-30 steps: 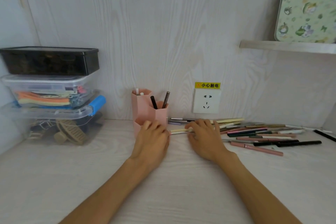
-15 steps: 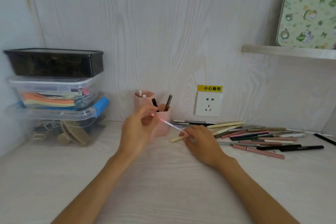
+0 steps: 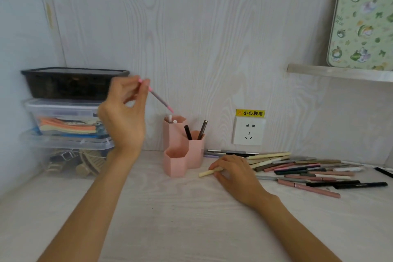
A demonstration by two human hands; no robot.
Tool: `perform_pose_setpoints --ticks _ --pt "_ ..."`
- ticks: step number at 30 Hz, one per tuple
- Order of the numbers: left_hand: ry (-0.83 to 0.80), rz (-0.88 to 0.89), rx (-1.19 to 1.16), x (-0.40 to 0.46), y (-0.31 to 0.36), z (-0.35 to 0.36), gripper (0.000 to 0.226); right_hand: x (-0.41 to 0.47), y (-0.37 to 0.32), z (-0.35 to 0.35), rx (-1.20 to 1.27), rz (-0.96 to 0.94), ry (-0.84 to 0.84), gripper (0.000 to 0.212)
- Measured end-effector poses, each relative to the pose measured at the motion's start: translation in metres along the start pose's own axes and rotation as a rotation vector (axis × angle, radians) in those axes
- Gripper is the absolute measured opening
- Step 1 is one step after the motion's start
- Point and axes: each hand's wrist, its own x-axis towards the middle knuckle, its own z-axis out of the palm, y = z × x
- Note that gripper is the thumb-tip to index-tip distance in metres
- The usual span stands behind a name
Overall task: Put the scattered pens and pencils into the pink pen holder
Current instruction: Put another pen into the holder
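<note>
Holder on the bench, between the two hands: about four pens in, early days. Left grip pinches a pink pen above it. Right grip curls round a cream pen; the big pile lies right of it.

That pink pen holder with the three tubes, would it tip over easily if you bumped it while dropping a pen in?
Probably not easily. The pink pen holder is three joined hexagonal tubes, which gives it a broad footing on the desk. It looks like thin plastic and holds few pens, so it is likely light and would sooner slide than topple. The tallest tube at the back seems the most tip-prone part.
</note>
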Motion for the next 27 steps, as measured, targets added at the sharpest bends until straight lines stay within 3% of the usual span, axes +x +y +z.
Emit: perform_pose_setpoints --ticks 4,9,15,18,22,27 --pt "-0.343 -0.012 0.36 -0.036 -0.024 0.005 0.017 -0.001 -0.002 -0.004 0.038 -0.024 0.003 0.016" --pt "-0.475 -0.097 0.51 -0.066 -0.028 -0.002 0.033 -0.004 0.004 -0.007 0.017 -0.025 0.04 0.017" --pt "-0.711 -0.665 0.441 -0.089 -0.024 -0.022 0.084 0.001 0.0 -0.017 0.026 0.045 0.257 0.012" --pt "-0.769 -0.799 0.41 -0.096 -0.026 -0.025 0.067 0.003 -0.009 -0.031 0.278 0.141 0.457 0.017" --pt "-0.765 -0.757 0.395 -0.104 -0.021 -0.024 0.044 0.008 -0.023 -0.051 0.878 0.215 0.65 0.044" --pt "-0.779 -0.624 0.458 -0.103 -0.018 -0.024 0.043 0.032 -0.051 -0.065 0.978 0.188 0.759 0.047"
